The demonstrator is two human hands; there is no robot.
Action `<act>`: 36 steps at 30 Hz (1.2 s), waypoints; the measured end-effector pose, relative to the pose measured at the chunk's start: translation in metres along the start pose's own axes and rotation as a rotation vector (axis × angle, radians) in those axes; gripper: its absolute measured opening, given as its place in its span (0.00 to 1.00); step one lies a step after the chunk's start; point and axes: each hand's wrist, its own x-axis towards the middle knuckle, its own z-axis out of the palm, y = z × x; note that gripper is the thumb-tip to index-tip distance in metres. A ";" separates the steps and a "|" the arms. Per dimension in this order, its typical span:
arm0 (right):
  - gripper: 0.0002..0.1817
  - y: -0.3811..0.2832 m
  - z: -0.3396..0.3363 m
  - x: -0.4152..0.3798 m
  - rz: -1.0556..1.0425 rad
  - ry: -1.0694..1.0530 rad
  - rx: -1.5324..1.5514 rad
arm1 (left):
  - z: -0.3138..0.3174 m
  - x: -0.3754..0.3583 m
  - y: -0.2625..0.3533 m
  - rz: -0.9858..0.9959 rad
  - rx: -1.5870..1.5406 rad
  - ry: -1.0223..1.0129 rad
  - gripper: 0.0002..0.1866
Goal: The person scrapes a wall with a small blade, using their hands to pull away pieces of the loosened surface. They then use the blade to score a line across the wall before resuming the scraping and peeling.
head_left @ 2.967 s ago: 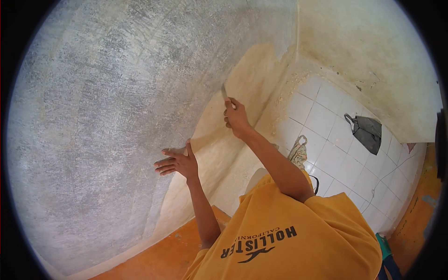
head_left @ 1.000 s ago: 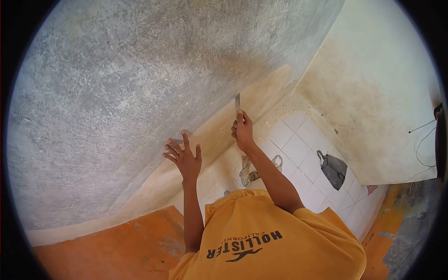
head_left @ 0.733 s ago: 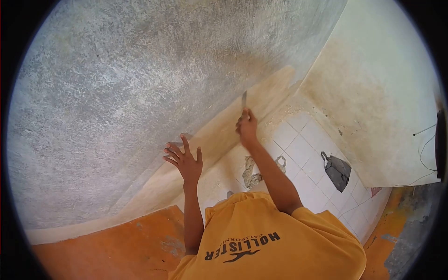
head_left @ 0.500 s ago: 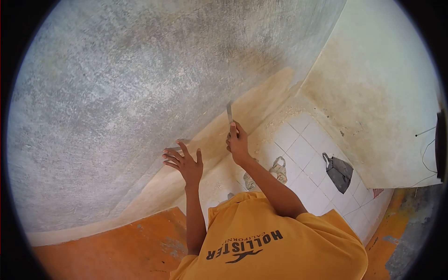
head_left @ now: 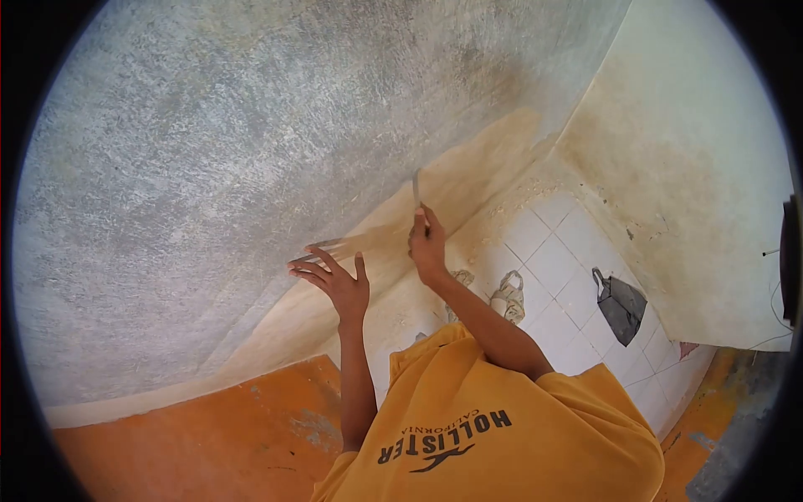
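My right hand (head_left: 428, 247) is closed around a scraper (head_left: 416, 187), whose thin grey blade points up against the wall (head_left: 226, 176). The blade's tip is at the border between the rough grey-white surface and a smoother tan strip (head_left: 477, 163) low on the wall. Lower and to the left, my left hand (head_left: 345, 291) is raised with fingers spread and nothing held, its fingertips right at the wall surface. A shadow falls beside those fingertips.
Pale crumbs lie along the wall's foot. On the white tiles (head_left: 535, 234) are two pale, patterned, strapped items (head_left: 508, 299) and a dark grey bag (head_left: 621, 309) with a handle. An orange surface (head_left: 209, 435) lies at lower left. A second wall (head_left: 686, 192) meets the first at right.
My right hand and the scraper have shifted slightly up in view. The left hand stays spread by the wall. The floor and bag have slid slightly right as the view shifted.
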 end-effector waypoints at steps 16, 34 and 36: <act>0.24 -0.039 -0.012 0.019 0.039 0.047 0.110 | 0.001 0.006 0.002 -0.031 0.072 -0.044 0.53; 0.23 -0.039 -0.022 0.048 0.049 0.138 0.124 | 0.008 0.008 0.012 -0.059 0.049 -0.010 0.57; 0.24 -0.052 -0.036 0.059 0.079 0.151 0.060 | 0.004 0.004 0.014 -0.078 0.049 -0.031 0.57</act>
